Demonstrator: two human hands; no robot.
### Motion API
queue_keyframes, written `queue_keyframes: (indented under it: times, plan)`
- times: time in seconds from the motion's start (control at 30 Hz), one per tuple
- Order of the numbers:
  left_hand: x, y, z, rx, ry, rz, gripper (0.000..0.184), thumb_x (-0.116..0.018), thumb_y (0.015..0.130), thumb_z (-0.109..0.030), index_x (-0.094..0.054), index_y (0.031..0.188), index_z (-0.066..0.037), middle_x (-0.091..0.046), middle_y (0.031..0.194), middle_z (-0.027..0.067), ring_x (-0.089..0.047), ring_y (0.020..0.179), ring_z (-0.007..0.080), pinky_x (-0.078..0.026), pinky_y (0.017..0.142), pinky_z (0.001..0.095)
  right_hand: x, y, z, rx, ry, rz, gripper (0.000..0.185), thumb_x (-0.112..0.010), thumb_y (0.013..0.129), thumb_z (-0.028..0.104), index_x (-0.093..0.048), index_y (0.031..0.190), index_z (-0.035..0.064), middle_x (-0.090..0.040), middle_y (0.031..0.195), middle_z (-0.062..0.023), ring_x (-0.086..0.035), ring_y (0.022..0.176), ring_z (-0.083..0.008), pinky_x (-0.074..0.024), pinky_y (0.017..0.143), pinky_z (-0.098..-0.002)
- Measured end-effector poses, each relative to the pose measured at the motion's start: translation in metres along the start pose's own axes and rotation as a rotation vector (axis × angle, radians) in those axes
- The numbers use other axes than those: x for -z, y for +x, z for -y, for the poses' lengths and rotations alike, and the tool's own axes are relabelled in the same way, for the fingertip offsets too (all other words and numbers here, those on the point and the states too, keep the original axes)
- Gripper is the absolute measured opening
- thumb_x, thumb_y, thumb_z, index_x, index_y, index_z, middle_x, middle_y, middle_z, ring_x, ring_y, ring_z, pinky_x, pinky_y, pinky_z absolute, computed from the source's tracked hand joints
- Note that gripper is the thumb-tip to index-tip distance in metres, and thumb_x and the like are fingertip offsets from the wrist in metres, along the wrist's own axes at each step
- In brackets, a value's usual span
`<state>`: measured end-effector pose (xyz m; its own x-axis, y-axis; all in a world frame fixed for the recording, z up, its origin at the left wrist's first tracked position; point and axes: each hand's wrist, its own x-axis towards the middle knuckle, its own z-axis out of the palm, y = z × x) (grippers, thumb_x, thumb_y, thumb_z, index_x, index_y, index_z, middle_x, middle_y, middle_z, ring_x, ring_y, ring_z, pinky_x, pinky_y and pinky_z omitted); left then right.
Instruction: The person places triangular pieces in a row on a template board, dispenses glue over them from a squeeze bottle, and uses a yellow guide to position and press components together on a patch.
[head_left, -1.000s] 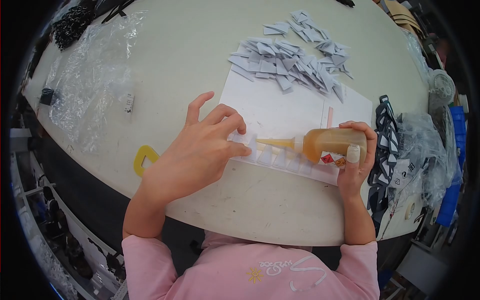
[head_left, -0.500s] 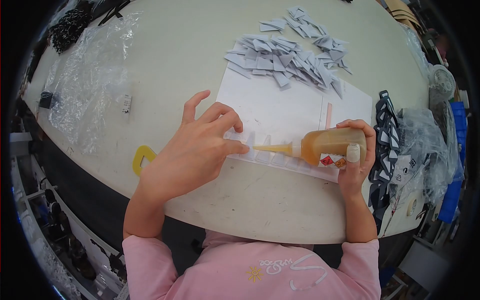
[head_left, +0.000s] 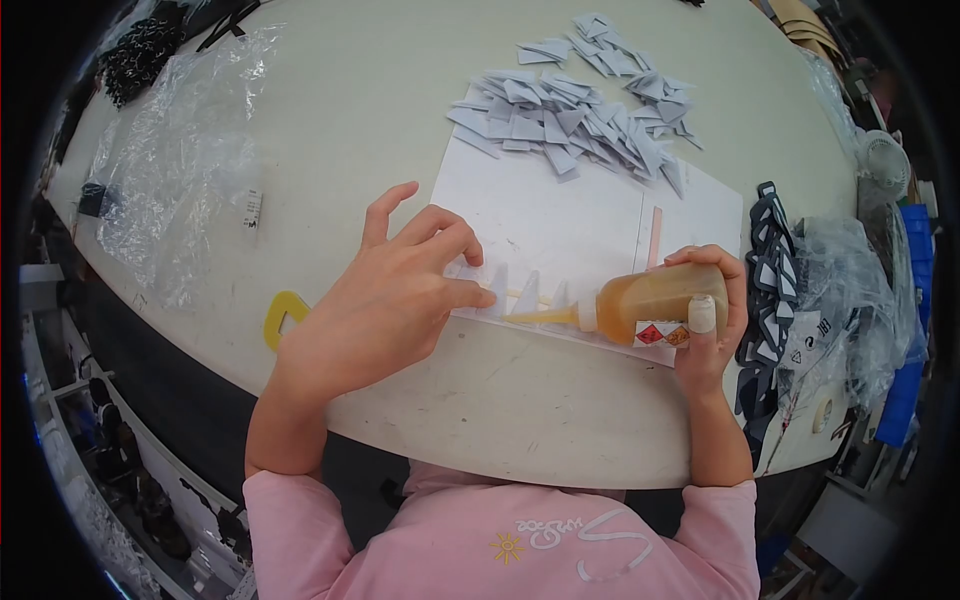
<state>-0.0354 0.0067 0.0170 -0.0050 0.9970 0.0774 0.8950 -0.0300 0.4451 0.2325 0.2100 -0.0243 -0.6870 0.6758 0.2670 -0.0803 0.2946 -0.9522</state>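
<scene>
Right fingers [head_left: 706,346] hold a bottle [head_left: 630,300] bearing two hazard diamonds [head_left: 650,334].

The bottle [head_left: 648,298] has shifted, its nozzle [head_left: 548,317] nearer the table edge [head_left: 505,472].

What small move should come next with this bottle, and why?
Probably ease the bottle, held in the right grip, slightly rightward: its nozzle tip sits near the lower end of the triangular piece beside the left grip, and more such pieces line up to the right.
</scene>
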Motion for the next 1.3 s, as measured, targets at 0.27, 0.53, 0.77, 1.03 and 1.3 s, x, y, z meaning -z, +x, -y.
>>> queue_keyframes:
  times: [0.27, 0.53, 0.77, 1.03, 1.3]
  plan:
    - [-0.001, -0.001, -0.001, -0.014, -0.017, -0.028, 0.040, -0.074, 0.069, 0.009, -0.083, 0.097, -0.018, -0.064, 0.109, 0.0005, -0.059, 0.122, 0.0210, -0.023, 0.126, 0.0579, 0.016, 0.016, 0.006, -0.396, 0.843, 0.006, 0.054, -0.063, 0.101, 0.043, -0.053, 0.134, 0.0013, -0.063, 0.121, -0.0163, -0.067, 0.105, -0.0244, -0.0583, 0.091, -0.0333]
    - [0.004, -0.001, 0.005, -0.028, -0.001, -0.126, 0.031, -0.072, 0.070, 0.009, -0.081, 0.091, -0.011, -0.064, 0.106, 0.0005, -0.061, 0.116, 0.0205, -0.023, 0.126, 0.0576, -0.007, 0.011, 0.039, -0.156, 0.242, -0.394, 0.051, -0.063, 0.102, 0.033, -0.050, 0.139, 0.0012, -0.060, 0.124, -0.0146, -0.063, 0.114, -0.0220, -0.0529, 0.097, -0.0341]
    - [0.006, -0.003, 0.009, 0.024, 0.092, -0.199, 0.027, -0.070, 0.070, 0.011, -0.079, 0.088, -0.009, -0.063, 0.101, 0.0021, -0.062, 0.113, 0.0201, -0.022, 0.125, 0.0598, -0.021, -0.005, 0.017, 0.032, -0.084, -0.229, 0.046, -0.065, 0.099, 0.028, -0.050, 0.133, 0.0008, -0.060, 0.123, -0.0124, -0.059, 0.114, -0.0178, -0.0458, 0.103, -0.0331]
    - [0.006, -0.003, 0.009, 0.031, 0.140, -0.201, 0.025, -0.070, 0.073, 0.009, -0.079, 0.089, -0.007, -0.063, 0.101, 0.0032, -0.062, 0.112, 0.0197, -0.021, 0.125, 0.0609, -0.024, -0.006, 0.013, 0.031, -0.110, -0.207, 0.047, -0.065, 0.100, 0.029, -0.049, 0.135, 0.0008, -0.060, 0.124, -0.0128, -0.059, 0.116, -0.0193, -0.0451, 0.105, -0.0347]
    - [0.002, -0.003, 0.010, 0.021, 0.150, -0.202, 0.022, -0.071, 0.074, 0.007, -0.079, 0.088, -0.006, -0.064, 0.101, 0.0038, -0.061, 0.114, 0.0197, -0.020, 0.126, 0.0607, -0.023, -0.006, 0.012, 0.035, -0.122, -0.183, 0.047, -0.064, 0.100, 0.030, -0.049, 0.134, 0.0004, -0.060, 0.124, -0.0135, -0.059, 0.116, -0.0201, -0.0454, 0.105, -0.0354]
